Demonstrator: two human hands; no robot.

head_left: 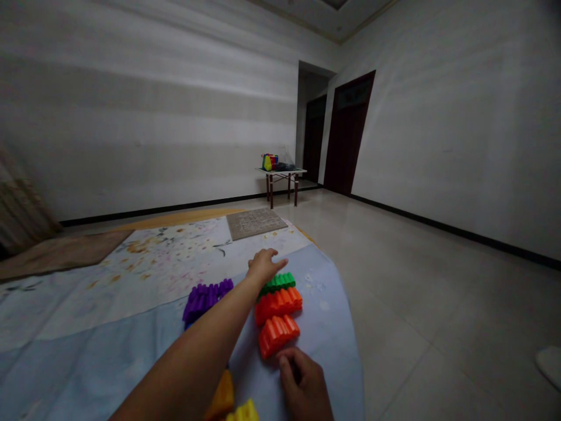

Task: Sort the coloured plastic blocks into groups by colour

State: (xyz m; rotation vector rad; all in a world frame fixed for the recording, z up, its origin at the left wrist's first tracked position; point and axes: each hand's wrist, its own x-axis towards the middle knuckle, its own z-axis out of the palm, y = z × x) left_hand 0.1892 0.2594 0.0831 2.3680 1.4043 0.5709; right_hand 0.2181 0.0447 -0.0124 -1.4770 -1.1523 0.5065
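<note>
My left hand (pixel 264 266) reaches across the table with its fingers spread, just beyond a row of green plastic blocks (pixel 280 282). I see nothing held in it. Nearer to me stand ribbed orange-red blocks (pixel 279 304) and another orange-red group (pixel 278 334), lined up below the green ones. My right hand (pixel 304 383) is curled close to the nearest orange-red group, its thumb and index finger bent together with a dark hollow behind them. Left of my forearm lie purple blocks (pixel 205 298). Orange-yellow (pixel 222 393) and yellow blocks (pixel 245 412) are partly hidden at the bottom.
A floral and pale blue cloth (pixel 144 327) covers the rounded table. On it lie a grey-brown mat (pixel 255 224) and a brown mat (pixel 65 254). Past the table, a small side table (pixel 280 172) bears a colourful package. Tiled floor (pixel 407 280) stretches to the right.
</note>
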